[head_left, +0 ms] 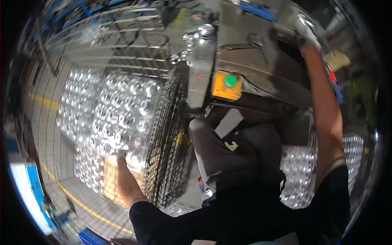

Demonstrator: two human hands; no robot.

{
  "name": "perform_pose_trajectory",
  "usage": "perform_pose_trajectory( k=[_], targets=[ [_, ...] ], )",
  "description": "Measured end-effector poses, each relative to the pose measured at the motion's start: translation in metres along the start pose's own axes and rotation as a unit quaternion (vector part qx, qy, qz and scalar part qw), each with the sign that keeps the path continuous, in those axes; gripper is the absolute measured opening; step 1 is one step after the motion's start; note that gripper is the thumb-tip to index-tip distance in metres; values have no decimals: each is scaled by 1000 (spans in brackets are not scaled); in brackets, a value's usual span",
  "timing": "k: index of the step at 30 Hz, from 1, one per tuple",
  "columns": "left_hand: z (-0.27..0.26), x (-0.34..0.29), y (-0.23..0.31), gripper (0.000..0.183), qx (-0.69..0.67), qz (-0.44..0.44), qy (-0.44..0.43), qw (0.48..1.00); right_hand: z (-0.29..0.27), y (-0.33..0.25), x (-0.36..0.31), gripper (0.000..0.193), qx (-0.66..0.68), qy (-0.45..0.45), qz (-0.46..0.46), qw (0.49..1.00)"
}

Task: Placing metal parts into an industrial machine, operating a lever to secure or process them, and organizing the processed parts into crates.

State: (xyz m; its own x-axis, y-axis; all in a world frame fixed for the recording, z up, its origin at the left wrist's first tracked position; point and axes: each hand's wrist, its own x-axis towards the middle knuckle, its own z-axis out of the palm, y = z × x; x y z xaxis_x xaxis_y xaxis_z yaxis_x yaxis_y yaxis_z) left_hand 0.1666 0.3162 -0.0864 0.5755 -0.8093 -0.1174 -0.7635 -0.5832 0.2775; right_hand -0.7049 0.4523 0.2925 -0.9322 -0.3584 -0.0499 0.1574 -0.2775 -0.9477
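My left hand [121, 162] reaches down to the shiny round metal parts [126, 100] stacked in rows in a wire mesh crate [163, 139] on my left. It is at the near end of the stack, by a brown cardboard-like sheet [111, 177]; blur and glare hide its fingers and anything in them. My right arm stretches far forward to the machine [288, 24] at the upper right. There my right hand [301, 41] is dark and smeared, beside a shiny metal piece [307, 25]. Whether it grips anything cannot be made out.
An orange control box [220, 92] with a green button [230, 81] sits at the machine's near edge. Several shiny parts [205, 33] stand on a narrow grey ledge [200, 77]. More metal parts [300, 175] are stacked at my right. A yellow line [77, 201] crosses the floor.
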Motion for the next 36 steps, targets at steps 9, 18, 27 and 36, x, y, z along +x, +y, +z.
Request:
perform_pose_trajectory(
  k=[9,18,27,36],
  targets=[
    [-26,17,-16,40,-357,-75,-3,931,-5,7,-106,62,-139,194,-97,966],
    [-117,-151,77,48,-608,40,-131,782,-49,-4,-222,66,-221,-85,-271,933],
    [-114,-255,138,45,-741,164,-429,490,-101,22,-252,76,-35,-51,-256,965],
    [-126,-398,229,54,-618,182,-643,414,-256,39,-285,77,-98,33,-242,965]
  ],
)
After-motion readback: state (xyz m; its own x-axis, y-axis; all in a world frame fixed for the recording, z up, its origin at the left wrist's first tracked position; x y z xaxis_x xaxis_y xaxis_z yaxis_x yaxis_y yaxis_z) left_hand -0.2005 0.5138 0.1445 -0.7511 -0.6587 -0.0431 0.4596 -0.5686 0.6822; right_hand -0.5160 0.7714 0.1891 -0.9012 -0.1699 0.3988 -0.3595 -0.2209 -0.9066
